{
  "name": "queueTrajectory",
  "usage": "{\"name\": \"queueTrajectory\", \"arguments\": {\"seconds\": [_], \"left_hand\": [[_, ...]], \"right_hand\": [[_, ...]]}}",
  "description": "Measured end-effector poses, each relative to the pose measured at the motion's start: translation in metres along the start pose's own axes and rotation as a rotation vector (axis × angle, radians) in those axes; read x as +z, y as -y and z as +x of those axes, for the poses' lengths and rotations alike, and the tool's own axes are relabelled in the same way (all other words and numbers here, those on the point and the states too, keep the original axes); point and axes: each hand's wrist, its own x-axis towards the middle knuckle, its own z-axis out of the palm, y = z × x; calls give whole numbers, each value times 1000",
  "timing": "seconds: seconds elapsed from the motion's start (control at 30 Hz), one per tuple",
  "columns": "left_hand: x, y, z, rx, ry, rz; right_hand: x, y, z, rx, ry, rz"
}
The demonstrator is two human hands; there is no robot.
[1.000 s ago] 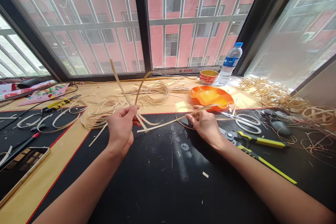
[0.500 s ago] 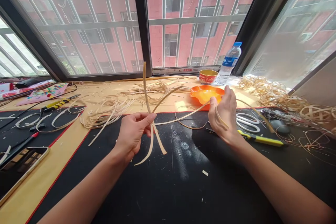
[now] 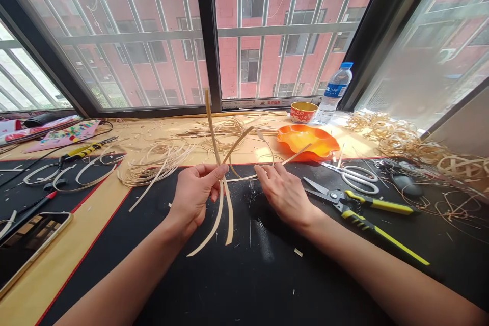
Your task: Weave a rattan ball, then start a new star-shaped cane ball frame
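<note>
My left hand is closed, pinching crossed flat bamboo strips between thumb and fingers. Two ends stand up above the grip, one bending right, and two hang below it, curving toward me. Another strip runs sideways from this crossing to my right hand, which is closed around it with the back of the hand toward me. The tip of a strip sticks out beyond the right knuckles. The right fingertips are partly hidden. Right of that hand lie yellow-and-black shears and white-handled scissors.
Coiled strips lie behind my left hand. An orange dish, a red tin and a water bottle stand near the window. Woven balls line the right side. A phone and pliers are at left.
My right hand has moved left and down from before the orange dish, toward my left hand, and its fingers have closed on the strip. The hanging strip ends have shifted slightly; the shears are uncovered.
</note>
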Motion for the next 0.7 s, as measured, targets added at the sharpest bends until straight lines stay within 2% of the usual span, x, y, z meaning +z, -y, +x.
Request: {"name": "queueTrajectory", "arguments": {"seconds": [0.13, 0.2, 0.27, 0.37, 0.43, 0.5, 0.57, 0.7], "left_hand": [[-1, -2, 0, 31, -42, -31], [-2, -2, 1, 51, -66, -47], [-2, -2, 0, 55, -59, -49], [1, 1, -4, 26, 1, -25], [5, 5, -8, -6, 47, -2], [8, 9, -12, -46, 95, 27], [11, 14, -16, -94, 138, 82], [15, 19, -21, -187, 196, 173]], "right_hand": [[8, 1, 0, 56, 40, -21], [12, -1, 0, 48, 36, 48], [13, -4, 1, -29, -3, 278], [11, -6, 1, -120, -67, 860], [7, -6, 1, -42, -41, 1255], [4, -6, 0, 69, 15, 1547], [2, -4, 0, 132, 28, 1694], [1, -1, -1, 170, 23, 1706]]}}
